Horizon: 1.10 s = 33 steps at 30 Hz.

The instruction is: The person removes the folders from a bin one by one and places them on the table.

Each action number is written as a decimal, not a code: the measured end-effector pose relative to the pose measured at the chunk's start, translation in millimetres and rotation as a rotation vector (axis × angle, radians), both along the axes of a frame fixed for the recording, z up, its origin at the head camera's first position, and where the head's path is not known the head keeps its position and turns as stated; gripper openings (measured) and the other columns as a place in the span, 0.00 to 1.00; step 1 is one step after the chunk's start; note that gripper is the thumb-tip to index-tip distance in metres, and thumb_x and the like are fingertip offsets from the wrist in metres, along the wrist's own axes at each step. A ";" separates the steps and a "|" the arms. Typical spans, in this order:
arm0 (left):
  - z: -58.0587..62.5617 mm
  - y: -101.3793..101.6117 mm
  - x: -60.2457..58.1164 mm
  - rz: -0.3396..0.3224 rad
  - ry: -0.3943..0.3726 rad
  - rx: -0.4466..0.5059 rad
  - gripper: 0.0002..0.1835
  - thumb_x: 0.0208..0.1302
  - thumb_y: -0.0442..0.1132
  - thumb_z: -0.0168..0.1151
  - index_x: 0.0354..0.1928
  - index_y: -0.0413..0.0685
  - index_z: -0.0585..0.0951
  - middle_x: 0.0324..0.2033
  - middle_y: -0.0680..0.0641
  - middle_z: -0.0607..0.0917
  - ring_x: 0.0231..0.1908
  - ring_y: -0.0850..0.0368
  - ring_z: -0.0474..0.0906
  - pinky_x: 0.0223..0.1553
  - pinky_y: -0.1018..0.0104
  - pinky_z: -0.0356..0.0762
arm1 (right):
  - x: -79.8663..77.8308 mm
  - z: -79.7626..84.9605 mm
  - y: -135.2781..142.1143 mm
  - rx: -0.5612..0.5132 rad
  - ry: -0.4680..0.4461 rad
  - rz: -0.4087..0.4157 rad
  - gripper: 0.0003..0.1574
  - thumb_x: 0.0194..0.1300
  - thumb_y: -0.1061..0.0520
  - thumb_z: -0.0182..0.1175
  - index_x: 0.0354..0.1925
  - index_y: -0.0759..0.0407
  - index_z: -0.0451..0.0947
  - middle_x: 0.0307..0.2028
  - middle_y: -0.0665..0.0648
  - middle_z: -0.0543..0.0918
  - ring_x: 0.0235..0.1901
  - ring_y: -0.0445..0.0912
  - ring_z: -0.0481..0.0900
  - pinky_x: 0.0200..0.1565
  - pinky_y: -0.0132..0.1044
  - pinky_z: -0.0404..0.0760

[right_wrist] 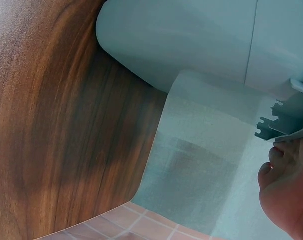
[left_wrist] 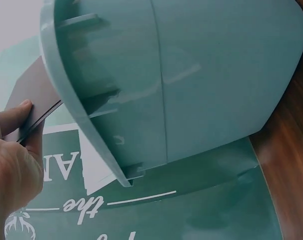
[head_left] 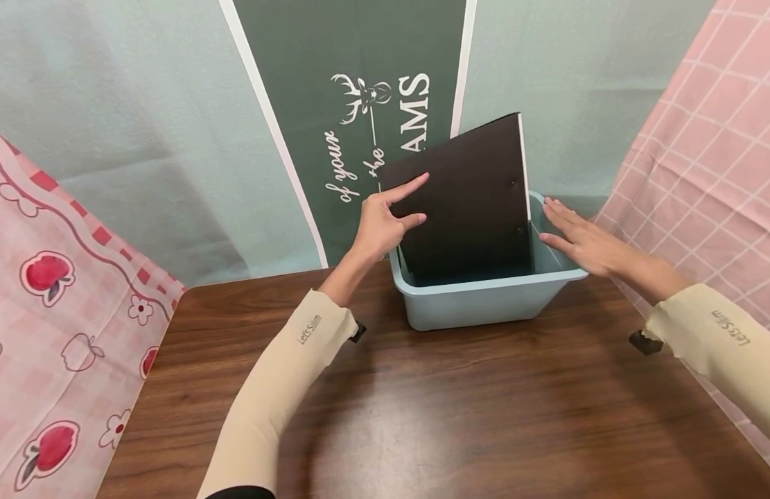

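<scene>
A black folder [head_left: 466, 201], flat and stiff with a pale right edge and small rivets, stands tilted in a light blue plastic bin [head_left: 472, 305]. My left hand [head_left: 381, 222] pinches its left edge, thumb and index finger lying on the near face. In the left wrist view, the left hand [left_wrist: 16, 165] holds the folder [left_wrist: 34, 97] beyond the bin's rim, and two layers show at its edge. My right hand [head_left: 587, 242] rests at the bin's right rim with fingers straight. The right wrist view shows part of that hand [right_wrist: 289, 185] against the rim.
The bin stands at the back of a brown wooden table [head_left: 385, 409]. Behind it hangs a green cloth [head_left: 353, 41] with white lettering and a deer head. Pink patterned cloths hang at the left [head_left: 54, 312] and right [head_left: 721, 138].
</scene>
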<state>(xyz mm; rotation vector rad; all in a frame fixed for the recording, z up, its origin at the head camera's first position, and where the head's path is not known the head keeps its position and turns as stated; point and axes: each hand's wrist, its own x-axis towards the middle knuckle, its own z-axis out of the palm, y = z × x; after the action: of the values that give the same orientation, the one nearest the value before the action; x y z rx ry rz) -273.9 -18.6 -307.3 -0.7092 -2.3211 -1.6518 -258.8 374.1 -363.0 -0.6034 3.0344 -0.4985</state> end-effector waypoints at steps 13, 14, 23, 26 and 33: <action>26.1 -17.9 25.5 0.083 0.027 0.107 0.32 0.53 0.25 0.70 0.61 0.53 0.80 0.58 0.54 0.81 0.63 0.68 0.70 0.63 0.69 0.67 | -0.5 1.3 -0.7 0.031 0.003 0.002 0.45 0.78 0.40 0.39 0.77 0.60 0.35 0.77 0.54 0.30 0.76 0.52 0.28 0.74 0.51 0.31; 26.9 -18.9 25.9 0.094 0.033 0.112 0.32 0.53 0.25 0.71 0.61 0.53 0.80 0.58 0.54 0.81 0.63 0.68 0.70 0.63 0.69 0.67 | -0.7 1.2 -0.6 0.039 0.009 0.006 0.45 0.78 0.40 0.39 0.77 0.61 0.35 0.77 0.54 0.30 0.76 0.53 0.29 0.74 0.49 0.31; 39.1 -29.0 30.7 0.169 0.059 0.154 0.31 0.55 0.26 0.69 0.62 0.54 0.79 0.59 0.55 0.80 0.63 0.69 0.69 0.70 0.67 0.56 | 0.6 2.2 -0.2 0.066 0.027 0.024 0.45 0.78 0.41 0.38 0.76 0.65 0.35 0.77 0.60 0.32 0.76 0.55 0.30 0.73 0.41 0.25; 41.8 -31.1 31.2 0.192 0.067 0.149 0.31 0.56 0.27 0.69 0.62 0.55 0.78 0.59 0.56 0.80 0.63 0.70 0.69 0.74 0.62 0.39 | 0.2 1.7 0.7 0.067 0.023 0.026 0.45 0.78 0.41 0.38 0.76 0.65 0.35 0.77 0.59 0.31 0.76 0.55 0.29 0.73 0.41 0.25; 40.0 -40.7 27.0 0.171 0.070 0.238 0.32 0.55 0.26 0.70 0.63 0.54 0.78 0.60 0.58 0.79 0.65 0.70 0.66 0.68 0.69 0.60 | -1.3 -0.9 2.4 0.064 0.011 0.028 0.45 0.78 0.41 0.37 0.77 0.64 0.33 0.77 0.58 0.30 0.76 0.57 0.30 0.73 0.42 0.25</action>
<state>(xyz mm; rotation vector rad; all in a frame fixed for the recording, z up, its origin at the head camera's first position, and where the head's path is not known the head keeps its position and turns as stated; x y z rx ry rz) -246.9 -59.3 -267.3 -0.4959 -2.0297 -1.7539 -260.1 376.5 -363.9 -0.6464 3.0345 -0.3963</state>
